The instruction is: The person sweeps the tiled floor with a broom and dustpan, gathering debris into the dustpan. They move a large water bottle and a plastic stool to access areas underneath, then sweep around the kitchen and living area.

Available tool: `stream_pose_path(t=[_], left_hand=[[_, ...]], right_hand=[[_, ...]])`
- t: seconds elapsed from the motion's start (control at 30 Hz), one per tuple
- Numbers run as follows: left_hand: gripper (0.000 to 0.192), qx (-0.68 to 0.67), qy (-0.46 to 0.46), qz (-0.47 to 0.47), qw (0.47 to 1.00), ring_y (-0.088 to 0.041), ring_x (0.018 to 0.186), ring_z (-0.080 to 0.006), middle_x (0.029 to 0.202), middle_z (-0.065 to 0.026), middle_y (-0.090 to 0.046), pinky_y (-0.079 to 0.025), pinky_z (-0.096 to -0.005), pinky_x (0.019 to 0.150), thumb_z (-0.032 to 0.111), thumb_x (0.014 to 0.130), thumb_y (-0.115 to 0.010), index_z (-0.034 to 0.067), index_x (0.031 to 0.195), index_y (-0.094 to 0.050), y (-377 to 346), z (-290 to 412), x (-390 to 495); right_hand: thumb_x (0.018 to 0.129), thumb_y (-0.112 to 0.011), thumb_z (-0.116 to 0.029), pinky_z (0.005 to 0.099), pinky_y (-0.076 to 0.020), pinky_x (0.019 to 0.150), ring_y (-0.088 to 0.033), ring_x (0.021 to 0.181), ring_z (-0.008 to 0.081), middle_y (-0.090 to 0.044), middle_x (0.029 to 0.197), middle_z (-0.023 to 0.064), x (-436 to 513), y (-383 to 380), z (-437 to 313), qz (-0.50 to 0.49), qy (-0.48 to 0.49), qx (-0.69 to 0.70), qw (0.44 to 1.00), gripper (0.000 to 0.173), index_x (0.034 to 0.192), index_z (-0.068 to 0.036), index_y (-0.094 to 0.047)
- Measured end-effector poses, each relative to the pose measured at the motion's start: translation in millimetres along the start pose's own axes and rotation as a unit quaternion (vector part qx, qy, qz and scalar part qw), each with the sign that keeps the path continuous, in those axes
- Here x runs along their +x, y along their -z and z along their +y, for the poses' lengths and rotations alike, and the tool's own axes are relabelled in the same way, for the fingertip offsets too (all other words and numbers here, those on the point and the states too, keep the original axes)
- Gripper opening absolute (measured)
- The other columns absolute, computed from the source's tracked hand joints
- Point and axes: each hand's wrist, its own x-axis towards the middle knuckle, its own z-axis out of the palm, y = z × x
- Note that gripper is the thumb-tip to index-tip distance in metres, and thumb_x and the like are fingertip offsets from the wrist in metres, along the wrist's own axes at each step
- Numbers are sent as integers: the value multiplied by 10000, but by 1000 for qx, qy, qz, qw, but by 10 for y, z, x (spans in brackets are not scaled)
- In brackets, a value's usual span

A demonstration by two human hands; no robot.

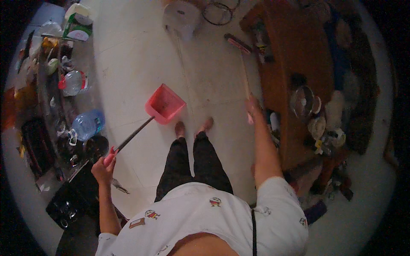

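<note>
My left hand [104, 167] is closed around the pink grip of a long-handled dustpan. The pink dustpan [165, 104] is low by the floor in front of my feet, its dark handle slanting down to the left; small dark bits lie in its pan. In my right hand [253, 107] is the light-coloured handle of a broom. The broom's head [237, 43], dark with reddish bristles, is farther ahead near the wooden furniture, apart from the dustpan.
A pale stool [182, 16] and a round hoop-like frame [217, 14] stand ahead. Brown wooden furniture [298, 57] runs along the right, bearing several items. On the left are a shelf with clutter, a clear bottle [74, 83] and a blue water bottle [86, 125].
</note>
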Motion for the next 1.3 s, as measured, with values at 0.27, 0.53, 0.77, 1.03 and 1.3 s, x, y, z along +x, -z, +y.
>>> stream_pose_path(t=[0.27,0.53,0.77,1.03,1.3], left_hand=[[455,-18,10,-1,1000,-614,616,-366,647,-168,-612,-468,-426,541,490,756,-734,56,707,-604,-25,43,5],[463,0,4,11,1000,-616,617,-359,650,-161,-616,-463,-432,543,512,753,-728,69,704,-605,-45,-16,-20],[475,8,21,-27,999,-618,647,-382,671,-180,-621,-464,-451,565,514,748,-731,57,716,-604,-121,-142,-29],[482,-33,2,9,999,-623,670,-394,695,-193,-631,-470,-455,575,521,749,-725,49,751,-627,-226,-337,-74],[505,-21,-13,-36,999,-627,685,-396,713,-193,-637,-478,-455,579,555,759,-695,55,745,-624,-415,-528,-56]], right_hand=[[888,-539,-204,363,-533,670,-645,770,288,-650,1026,179,-888,-436,975,-52,5,-105,993,564,1428,-117,-405],[910,-540,-221,433,-527,786,-652,937,364,-647,1108,193,-1486,-4,1031,-75,-5,-175,982,638,1493,-178,-283],[931,-490,-236,471,-532,832,-640,992,361,-598,1209,208,-1,14,679,-1,-75,-65,995,564,1455,-146,-304],[920,-512,-143,336,-427,423,-490,466,178,-543,712,73,-1106,-650,1723,-16,-85,84,993,376,1292,-86,-512],[913,-546,-116,307,-434,441,-477,479,155,-517,684,48,-2318,-148,2008,-104,-116,296,943,571,1456,-148,-371]])
